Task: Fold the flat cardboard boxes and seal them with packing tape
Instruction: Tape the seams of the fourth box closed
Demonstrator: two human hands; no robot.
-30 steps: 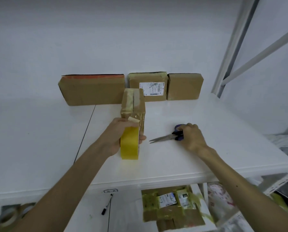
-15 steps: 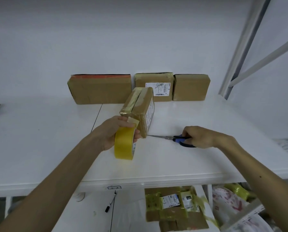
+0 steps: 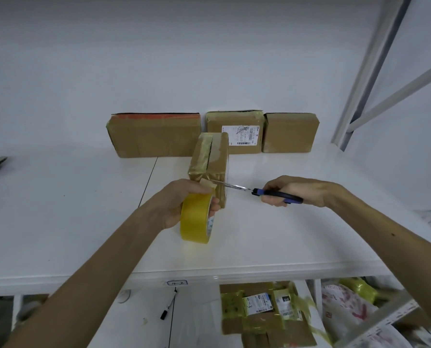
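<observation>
In the last second my right hand (image 3: 294,190) has picked the scissors (image 3: 259,192) up off the tabletop (image 3: 58,222) and carried them across to the box (image 3: 209,167); the blades, which lay well to the right of the box, now reach the tape stretched between the box's near end and the roll (image 3: 196,217). I read that as the seal on this box being nearly done, with only the cut left before the roll comes free.

My left hand (image 3: 184,202) is wrapped over the top of the yellow tape roll, fingers curled shut around its rim and through the core, holding it upright just in front of the box, forearm coming in from the near-left edge. The right-hand fingers are closed around the blue scissor handles, wrist level, blades pointing left. I cannot tell how far the blades are parted.

The box stands mid-tabletop, its length running away from me, tape over its top seam. Three more boxes (image 3: 156,134) stand in a row along the far edge.
</observation>
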